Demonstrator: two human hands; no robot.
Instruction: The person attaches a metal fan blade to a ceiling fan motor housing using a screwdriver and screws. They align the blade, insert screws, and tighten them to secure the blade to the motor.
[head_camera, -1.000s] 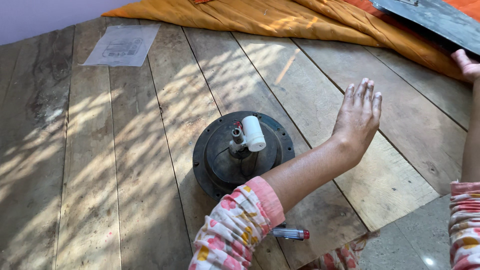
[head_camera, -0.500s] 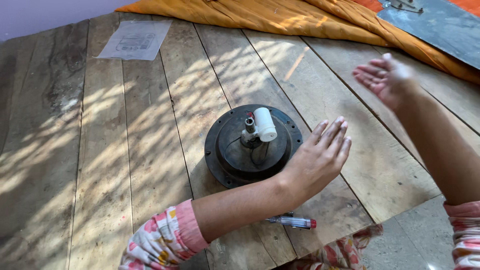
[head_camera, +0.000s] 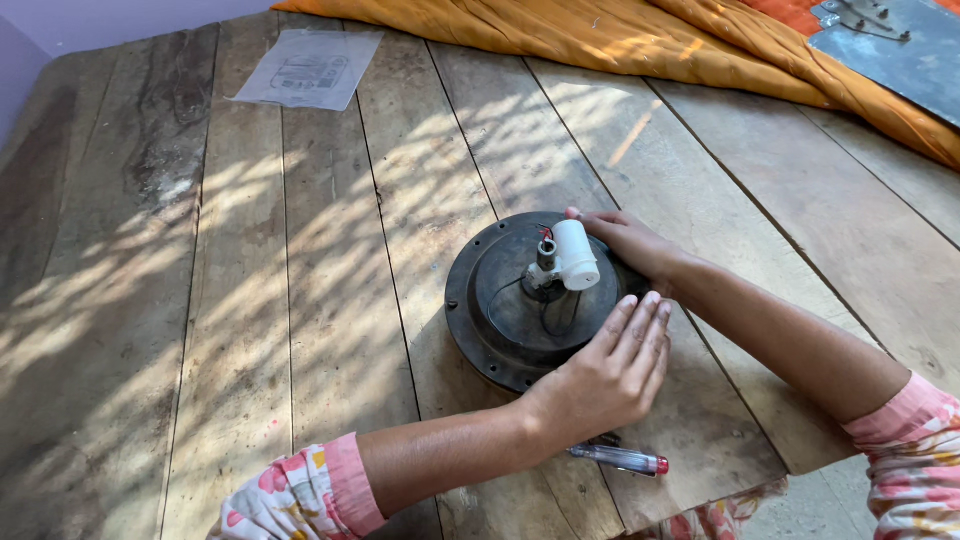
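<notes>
Both hands, left hand (head_camera: 608, 372) and right hand (head_camera: 632, 243), rest open-palmed on the round dark motor housing (head_camera: 500, 320).

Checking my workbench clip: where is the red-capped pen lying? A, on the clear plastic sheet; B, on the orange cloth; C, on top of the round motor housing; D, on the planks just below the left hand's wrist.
D: the pen lies on the planks by the left hand.
</notes>
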